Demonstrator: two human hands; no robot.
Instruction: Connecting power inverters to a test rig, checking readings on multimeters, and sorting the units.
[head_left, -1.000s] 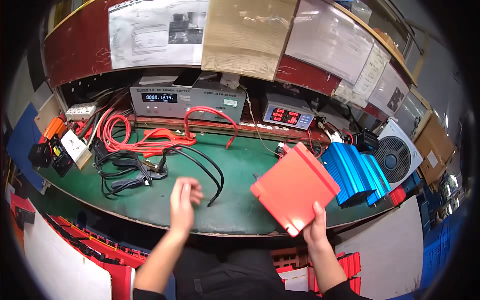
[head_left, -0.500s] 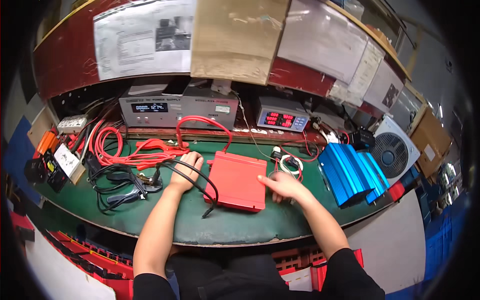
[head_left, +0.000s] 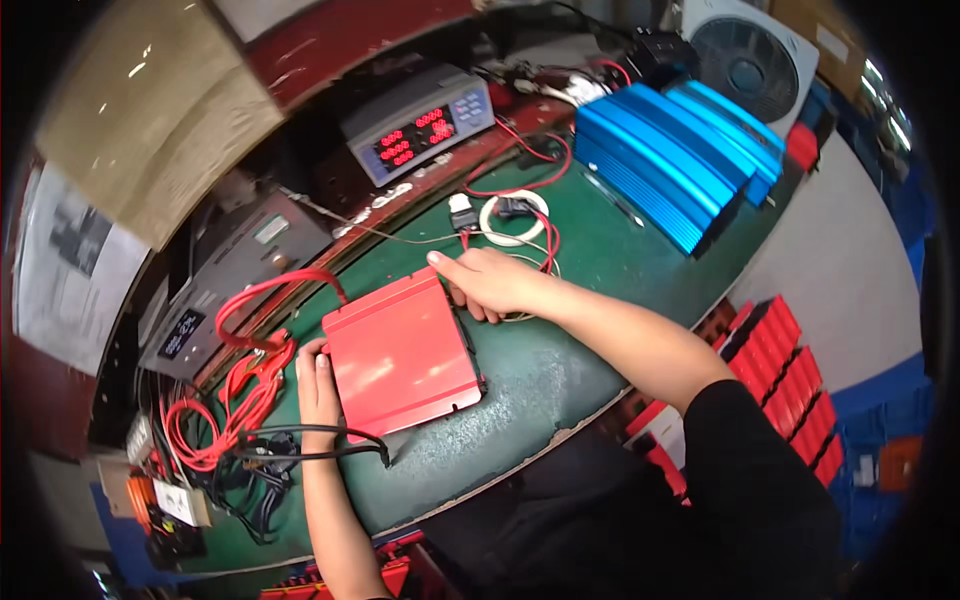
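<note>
A flat red metal box [head_left: 405,355] lies on the green bench top between my hands. My left hand [head_left: 318,390] rests along its left side, fingers stretched out; its thumb is hidden. At the far right corner of the box is my right hand [head_left: 495,283], thumb on the edge and the other fingers curled at the side. A thick red cable [head_left: 275,288] loops from the back of the box. A black cable [head_left: 335,452] crosses over my left wrist, its end near the box's front edge.
Blue finned housings [head_left: 665,160] stand at the right before a fan [head_left: 745,65]. A meter with red digits [head_left: 420,125] and a grey power supply [head_left: 240,280] line the back. A white ring [head_left: 512,240] lies beyond my right hand; red clamp leads [head_left: 205,430] are at the left.
The view has swung right and tilted. My left hand has moved against the box's left side, and my right hand has shifted along the right side to its far corner.
</note>
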